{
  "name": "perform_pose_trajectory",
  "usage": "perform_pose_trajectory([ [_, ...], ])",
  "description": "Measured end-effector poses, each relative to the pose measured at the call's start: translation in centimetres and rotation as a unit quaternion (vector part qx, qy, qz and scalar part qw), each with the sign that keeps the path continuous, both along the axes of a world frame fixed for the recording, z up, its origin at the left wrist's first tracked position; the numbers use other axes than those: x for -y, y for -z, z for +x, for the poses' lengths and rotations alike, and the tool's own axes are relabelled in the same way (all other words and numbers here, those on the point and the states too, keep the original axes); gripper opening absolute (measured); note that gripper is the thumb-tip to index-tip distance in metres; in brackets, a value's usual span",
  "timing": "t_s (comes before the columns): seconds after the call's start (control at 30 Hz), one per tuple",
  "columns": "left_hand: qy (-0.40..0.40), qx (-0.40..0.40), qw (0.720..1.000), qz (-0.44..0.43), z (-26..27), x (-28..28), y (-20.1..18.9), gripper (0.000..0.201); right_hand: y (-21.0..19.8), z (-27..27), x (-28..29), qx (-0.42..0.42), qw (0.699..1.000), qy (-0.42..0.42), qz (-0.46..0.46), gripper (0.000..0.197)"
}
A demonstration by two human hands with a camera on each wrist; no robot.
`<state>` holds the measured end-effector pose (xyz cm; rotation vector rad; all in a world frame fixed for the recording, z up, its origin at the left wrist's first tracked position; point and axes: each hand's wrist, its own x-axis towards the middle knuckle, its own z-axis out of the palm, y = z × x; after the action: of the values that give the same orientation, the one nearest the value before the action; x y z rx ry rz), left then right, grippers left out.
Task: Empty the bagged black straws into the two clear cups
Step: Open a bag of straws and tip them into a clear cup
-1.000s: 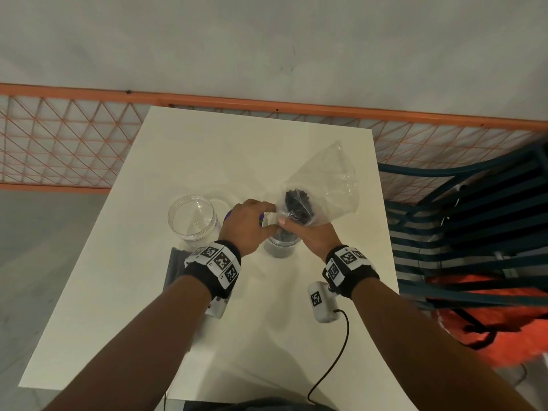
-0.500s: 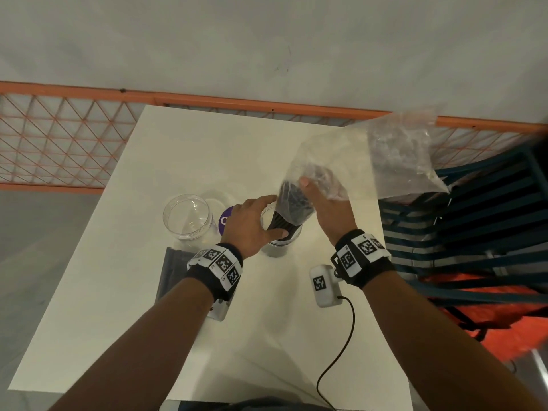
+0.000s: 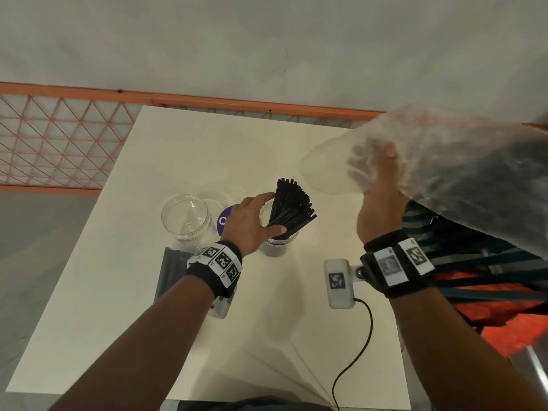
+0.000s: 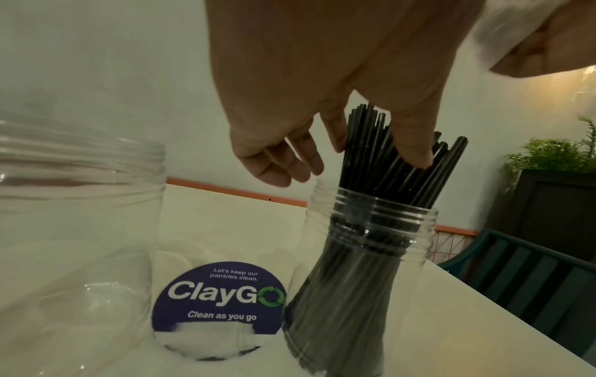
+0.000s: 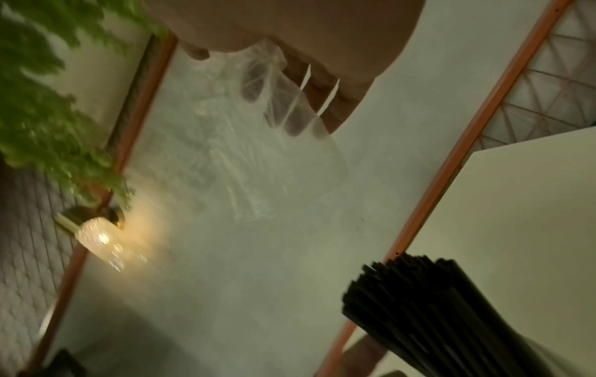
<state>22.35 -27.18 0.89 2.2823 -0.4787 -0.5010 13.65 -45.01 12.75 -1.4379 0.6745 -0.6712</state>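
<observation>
Left hand (image 3: 252, 222) wide, fingers touching the black straws (image 3: 292, 210) upright in 1 cup (image 3: 277, 246); right hand (image 3: 381, 200) pinching emptied bag (image 3: 444, 170); second straw pack (image 3: 170, 272) flat, nearer left wrist, beside empty cup (image 3: 186, 218)

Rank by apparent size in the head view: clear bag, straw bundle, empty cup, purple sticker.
1. Clear bag, though nearest the camera.
2. Empty cup and straw bundle: too close to rank.
3. Purple sticker, mostly hidden.

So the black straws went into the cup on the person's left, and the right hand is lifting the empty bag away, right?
Not quite: the straws stand in the right-hand cup; the left cup is empty, as the head view shows. The right hand does hold the bag.
</observation>
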Motion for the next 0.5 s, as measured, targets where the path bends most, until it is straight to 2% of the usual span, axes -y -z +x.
perform_pose_trajectory([
  [0.07, -0.002, -0.005, 1.0, -0.005, 0.1, -0.2, 0.0, 0.077, -0.4, -1.5, 0.2, 0.024, 0.999, 0.03, 0.033, 0.027],
  [0.13, 0.0, -0.004, 1.0, -0.013, 0.0, -0.3, -0.1, 0.076, 0.0, -3.4, 0.5, 0.027, 0.996, 0.013, 0.084, 0.03],
  [0.23, 0.004, -0.005, 1.0, -0.023, -0.1, -0.3, 0.0, 0.08, 3.8, -6.6, 0.0, -0.128, 0.978, -0.039, 0.162, 0.03],
  [0.33, 0.002, -0.005, 1.0, -0.003, -0.3, 0.1, 0.1, 0.082, 9.7, -10.1, -1.8, -0.332, 0.925, -0.091, 0.164, 0.032],
  [0.4, 0.007, 0.002, 1.0, 0.009, -0.5, 0.4, 0.0, 0.083, 13.4, -12.2, -3.1, -0.44, 0.875, -0.127, 0.159, 0.05],
  [0.5, 0.035, 0.052, 0.997, 0.044, -1.0, 0.9, -0.3, 0.083, 17.1, -13.9, -4.5, -0.511, 0.816, -0.189, 0.193, 0.085],
])
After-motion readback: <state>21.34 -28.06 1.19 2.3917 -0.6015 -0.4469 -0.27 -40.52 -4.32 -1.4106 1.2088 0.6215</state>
